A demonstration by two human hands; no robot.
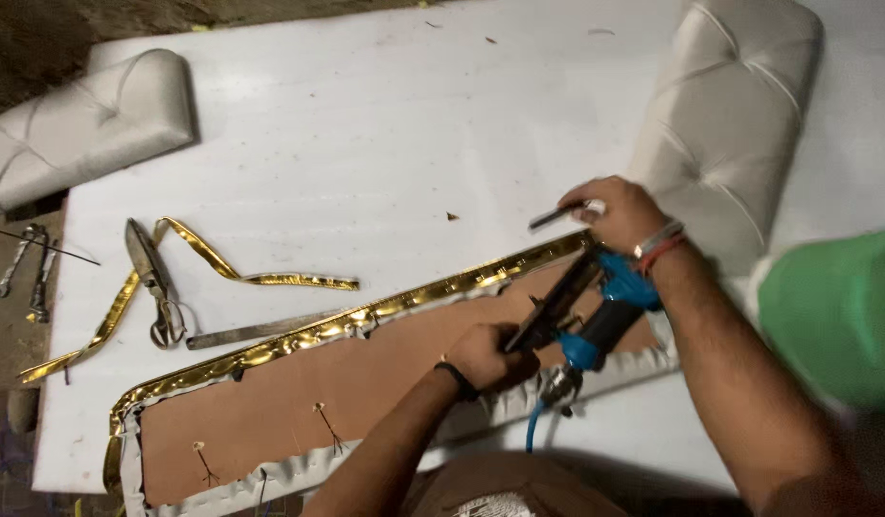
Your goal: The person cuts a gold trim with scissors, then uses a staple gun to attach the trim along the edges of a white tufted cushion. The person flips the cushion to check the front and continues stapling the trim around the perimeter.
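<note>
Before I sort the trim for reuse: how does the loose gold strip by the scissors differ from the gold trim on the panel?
The loose gold strip lies free and wavy on the white sheet, beside the scissors; the gold trim on the panel runs straight, fixed along the brown board's edge. The loose strip looks flat and narrow, the panel trim crinkled and wrapped round a corner. Both are shiny gold.

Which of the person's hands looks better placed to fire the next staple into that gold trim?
Probably the left hand. It grips the blue staple gun, which lies over the brown panel beside the gold trim. The right hand is busy pinching a thin metal strip near the trim's far end.
</note>
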